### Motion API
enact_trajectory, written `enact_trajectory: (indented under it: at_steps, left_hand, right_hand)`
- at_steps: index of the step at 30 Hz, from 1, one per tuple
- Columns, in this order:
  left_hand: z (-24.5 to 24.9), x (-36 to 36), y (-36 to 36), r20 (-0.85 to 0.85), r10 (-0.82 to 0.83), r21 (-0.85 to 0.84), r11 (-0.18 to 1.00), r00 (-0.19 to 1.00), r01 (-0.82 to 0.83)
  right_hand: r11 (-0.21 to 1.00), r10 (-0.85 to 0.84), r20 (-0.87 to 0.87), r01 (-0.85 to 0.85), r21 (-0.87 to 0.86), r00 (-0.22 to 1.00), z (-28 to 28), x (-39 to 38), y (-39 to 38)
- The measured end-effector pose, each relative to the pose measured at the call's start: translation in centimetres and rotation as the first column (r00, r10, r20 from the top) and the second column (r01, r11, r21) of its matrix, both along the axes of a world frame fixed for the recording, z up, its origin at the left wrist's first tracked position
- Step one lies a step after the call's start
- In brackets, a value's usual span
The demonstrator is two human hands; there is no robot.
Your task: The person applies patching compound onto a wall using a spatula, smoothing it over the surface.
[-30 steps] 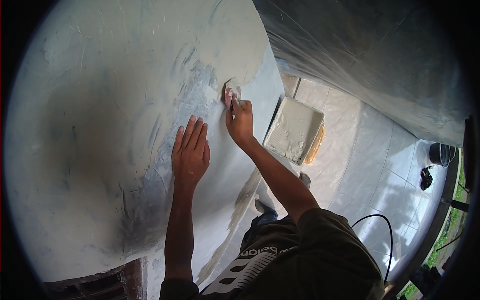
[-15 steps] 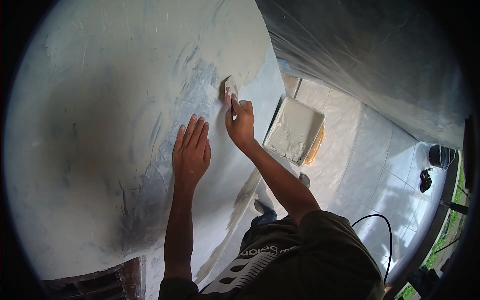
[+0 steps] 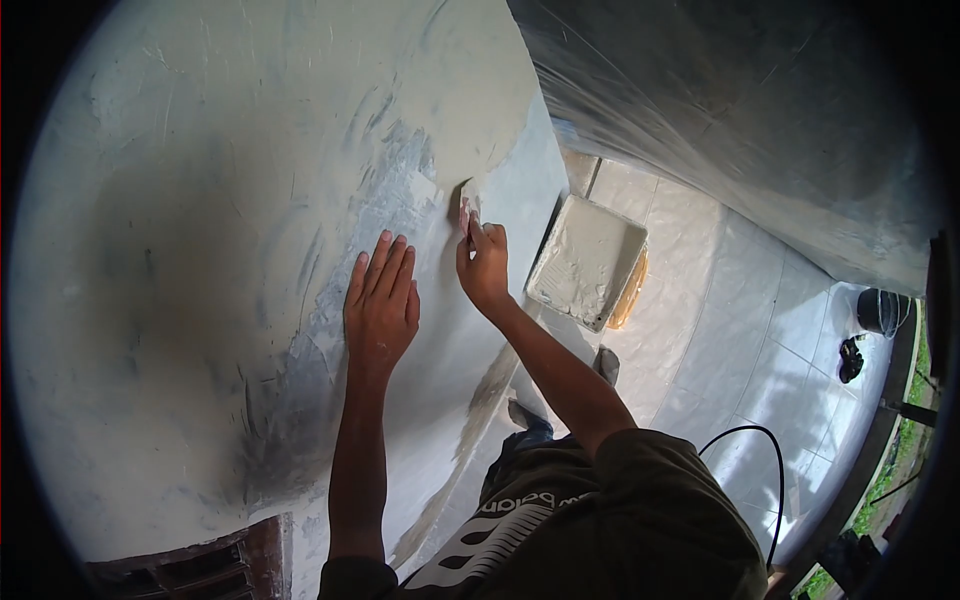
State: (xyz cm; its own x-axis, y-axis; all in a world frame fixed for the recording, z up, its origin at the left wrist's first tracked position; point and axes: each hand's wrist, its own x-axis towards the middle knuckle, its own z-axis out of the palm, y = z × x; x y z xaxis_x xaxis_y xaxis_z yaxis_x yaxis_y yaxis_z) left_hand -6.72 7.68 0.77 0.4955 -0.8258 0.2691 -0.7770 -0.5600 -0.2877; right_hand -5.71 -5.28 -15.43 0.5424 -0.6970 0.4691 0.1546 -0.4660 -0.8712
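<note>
My left hand (image 3: pixel 382 305) rests flat on the wall (image 3: pixel 210 260), fingers stretched upward. To its right, my right hand (image 3: pixel 485 268) grips a putty knife (image 3: pixel 468 208) by the handle, with the blade against the wall and smeared with pale filler. Around the blade the wall is partly coated in beige filler, with a greyish, streaky patch between and above my hands. Below to the right stands a tray (image 3: pixel 640 240) holding wet, pale filler. My right fingers cover most of the knife's handle.
Clear plastic sheeting (image 3: pixel 720 120) hangs at upper right. Plastic also seems to cover the tiled floor (image 3: pixel 690 330). An orange-brown object (image 3: pixel 631 292) lies beside the tray. A dark bucket (image 3: pixel 880 312) stands at far right, and a dark wooden frame (image 3: pixel 200 570) is at lower left.
My right hand and the putty knife have moved a little down and to the right along the wall. My left hand has stayed nearly in place.
</note>
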Motion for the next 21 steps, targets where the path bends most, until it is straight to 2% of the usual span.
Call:
enact_trajectory:
  at_steps: [2,4,5,6,8,16,21]
  left_hand:
    - [0.0,0.1,0.1,-0.003,0.003,-0.001,1.0,1.0,-0.003]
    - [-0.1,0.1,0.1,0.006,-0.003,-0.009,1.0,1.0,0.003]
    - [-0.1,0.1,0.2,0.003,0.001,-0.009,1.0,1.0,-0.001]
    - [-0.1,0.1,0.1,0.01,0.004,-0.004,1.0,1.0,-0.004]
    - [-0.1,0.0,0.1,0.018,0.005,-0.001,1.0,1.0,-0.005]
    - [-0.1,0.0,0.2,0.021,-0.001,-0.004,1.0,1.0,0.001]
    - [-0.2,0.1,0.2,0.013,-0.007,-0.011,1.0,1.0,0.007]
  right_hand:
    - [0.979,0.125,-0.007,-0.122,0.165,0.992,1.2,-3.0,2.0]
    - [0.923,0.135,0.145,-0.178,0.342,0.98,1.2,-4.9,2.6]
    - [0.854,0.182,0.166,-0.239,0.463,0.969,1.7,-5.7,1.9]
    - [0.647,0.119,0.363,-0.349,0.677,0.924,2.9,-5.6,1.2]
    - [0.605,0.123,0.362,-0.359,0.711,0.924,3.4,-5.3,-1.3]
    - [0.659,0.066,0.447,-0.375,0.651,0.892,5.1,-3.1,-6.4]
    - [0.581,0.053,0.43,-0.378,0.721,0.901,3.4,-3.0,-6.6]
